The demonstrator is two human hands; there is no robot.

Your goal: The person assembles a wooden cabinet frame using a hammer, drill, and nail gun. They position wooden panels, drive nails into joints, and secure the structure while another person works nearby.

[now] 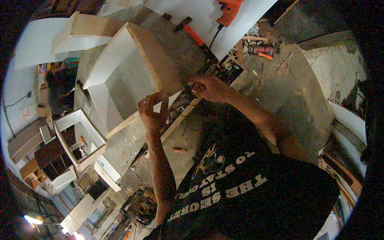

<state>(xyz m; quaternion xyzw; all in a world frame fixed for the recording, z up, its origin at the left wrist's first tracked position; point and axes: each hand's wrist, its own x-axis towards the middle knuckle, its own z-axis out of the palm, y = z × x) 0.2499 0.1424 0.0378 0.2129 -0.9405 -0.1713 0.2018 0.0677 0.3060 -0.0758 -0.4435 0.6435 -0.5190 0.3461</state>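
Observation:
A large open box frame (116,76) of pale boards, white on the inner faces, stands in front of me. My left hand (152,116) is at its near corner, fingers curled over the board edge and thumb apart from them. To the right of that corner, my right hand (210,89) is closed, fingertips pinched together near the outer side of the board. What they hold, if anything, is too small and dark to make out. A hammer (194,35) with a red handle lies beyond the frame.
An orange power drill (230,13) rests on a white panel (250,22) at the far side. A tray of small hardware (232,69) sits beyond my right hand. Smaller box frames (76,156) stand to the left. Loose tools (262,52) lie on the floor at right.

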